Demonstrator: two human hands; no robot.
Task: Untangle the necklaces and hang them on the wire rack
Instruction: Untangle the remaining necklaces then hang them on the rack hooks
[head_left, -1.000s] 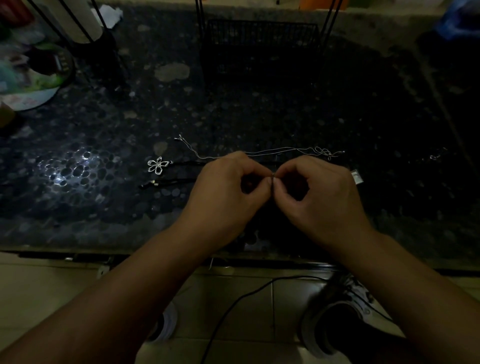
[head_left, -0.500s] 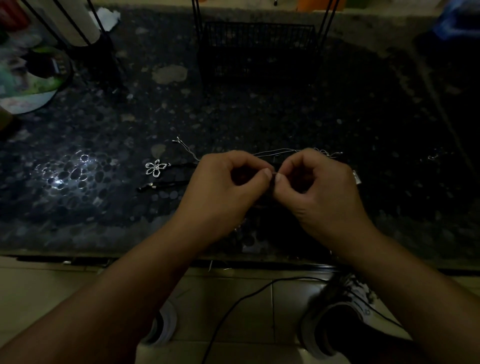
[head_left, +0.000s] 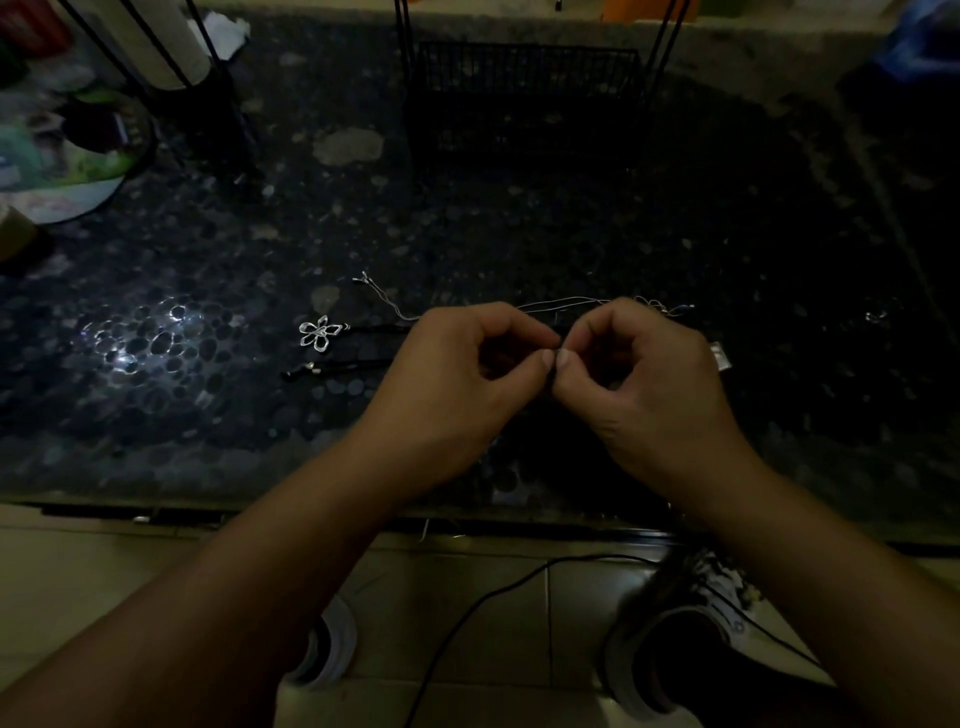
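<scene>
Black pebbled table (head_left: 519, 234): wire rack (head_left: 524, 98) at far centre, nothing hung on it. Left hand (head_left: 457, 379) and right hand (head_left: 644, 384) both pinch the dark cord (head_left: 554, 364) between fingertips, near centre. Tease the knot, don't yank. Silver chain (head_left: 566, 301) lies just beyond; flower pendant (head_left: 318, 332) left.

Both forearms are bare to the near edge of the view — no sleeves, watch or bracelets show on either. The left hand (head_left: 457, 384) and the right hand (head_left: 644, 384) carry no rings or gloves, and the thumbnails are short and unpainted. Below, the feet wear dark low shoes with pale rubber soles — the right shoe (head_left: 680, 654) shows pale lacing, the left shoe (head_left: 327, 649) only its toe.
</scene>
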